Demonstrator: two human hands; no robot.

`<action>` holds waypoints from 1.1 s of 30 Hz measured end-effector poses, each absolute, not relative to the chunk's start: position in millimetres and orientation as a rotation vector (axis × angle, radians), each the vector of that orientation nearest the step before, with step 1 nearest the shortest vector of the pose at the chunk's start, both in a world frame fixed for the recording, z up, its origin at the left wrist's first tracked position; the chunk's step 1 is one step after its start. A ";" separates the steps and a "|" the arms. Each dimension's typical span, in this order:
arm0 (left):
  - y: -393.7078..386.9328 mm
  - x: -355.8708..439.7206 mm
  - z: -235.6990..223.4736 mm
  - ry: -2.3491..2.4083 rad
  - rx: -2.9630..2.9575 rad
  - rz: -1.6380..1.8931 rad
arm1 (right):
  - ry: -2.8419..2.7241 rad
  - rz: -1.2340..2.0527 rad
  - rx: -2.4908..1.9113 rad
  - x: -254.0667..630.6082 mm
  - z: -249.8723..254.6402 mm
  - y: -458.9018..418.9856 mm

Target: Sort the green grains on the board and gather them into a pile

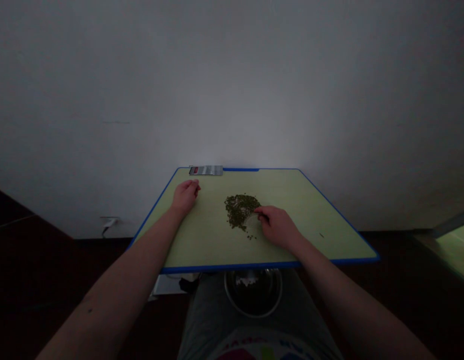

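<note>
One metal bowl (253, 307) sits nearest, perhaps holding a little; most of the brownish heap (236, 210) is left mid-tabletop (205, 240). At its right edge the right hand (279, 226) pinches something I cannot tell; farther left, the left hand (185, 195) curls, contents hidden.

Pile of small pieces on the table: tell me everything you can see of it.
The pile is a loose, uneven patch of many tiny, dark greenish-brown pieces, too small to identify. It lies spread low near the middle of the pale green tabletop, with a few strays off its near edge. The right hand is at its right side, fingertips touching or very close, I cannot tell which.
</note>
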State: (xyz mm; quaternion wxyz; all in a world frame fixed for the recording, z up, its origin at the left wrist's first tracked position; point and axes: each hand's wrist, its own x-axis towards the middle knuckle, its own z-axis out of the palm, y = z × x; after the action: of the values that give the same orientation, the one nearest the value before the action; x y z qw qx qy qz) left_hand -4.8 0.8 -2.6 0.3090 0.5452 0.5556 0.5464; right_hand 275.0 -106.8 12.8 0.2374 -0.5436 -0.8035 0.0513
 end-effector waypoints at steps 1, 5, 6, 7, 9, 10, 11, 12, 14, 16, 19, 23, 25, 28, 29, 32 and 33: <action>0.5 -4.6 -2.4 1.467 1.449 1.445 | -2.196 0.139 -1.492 274.7 12.5 -106.5; -0.1 -4.5 -2.6 1.473 1.485 1.454 | -2.197 0.138 -1.501 272.8 11.4 -104.5; -0.1 -4.5 -2.7 1.475 1.487 1.456 | -2.200 0.139 -1.499 272.1 11.3 -103.9; 0.1 -4.5 -2.9 1.479 1.485 1.456 | -2.203 0.141 -1.491 271.3 11.2 -103.2; 0.6 -4.5 -3.6 1.481 1.476 1.454 | -2.216 0.155 -1.461 269.7 11.2 -101.9; 1.0 -4.6 -4.0 1.477 1.470 1.455 | -2.225 0.169 -1.443 268.9 11.3 -101.1; 1.4 -4.7 -4.6 1.469 1.466 1.456 | -2.234 0.185 -1.424 268.1 11.3 -100.3; 1.8 -5.0 -5.2 1.459 1.464 1.457 | -2.245 0.202 -1.403 267.4 11.4 -99.4; 2.3 -5.4 -6.3 1.443 1.470 1.458 | -2.264 0.237 -1.361 266.1 11.6 -97.6; 2.3 -5.6 -6.8 1.442 1.476 1.458 | -2.281 0.267 -1.317 264.8 11.8 -96.1; 1.0 -5.1 -6.0 1.442 1.468 1.461 | -2.307 0.307 -1.264 262.3 12.3 -95.0; -1.5 -3.8 -3.5 1.468 1.469 1.443 | -2.357 0.346 -1.205 257.9 13.9 -96.9; -1.5 -3.2 -3.2 1.469 1.470 1.453 | -2.389 0.362 -1.172 256.0 15.1 -98.8; 0.1 -2.9 -4.2 1.448 1.443 1.463 | -2.426 0.388 -1.125 254.4 16.8 -101.7; 0.7 -3.0 -4.7 1.443 1.434 1.462 | -2.435 0.396 -1.118 254.2 17.3 -102.7; 1.8 -3.5 -5.6 1.438 1.441 1.463 | -2.464 0.412 -1.129 255.1 19.2 -106.4; 1.9 -3.7 -5.6 1.438 1.446 1.466 | -2.474 0.418 -1.137 255.8 19.9 -107.9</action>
State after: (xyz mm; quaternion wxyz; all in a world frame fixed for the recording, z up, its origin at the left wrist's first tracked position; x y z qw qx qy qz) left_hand -3.7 1.9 -5.6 0.3096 0.5474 0.5444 0.5551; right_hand 255.8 -107.9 19.9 0.1923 -0.4051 -0.8813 0.1490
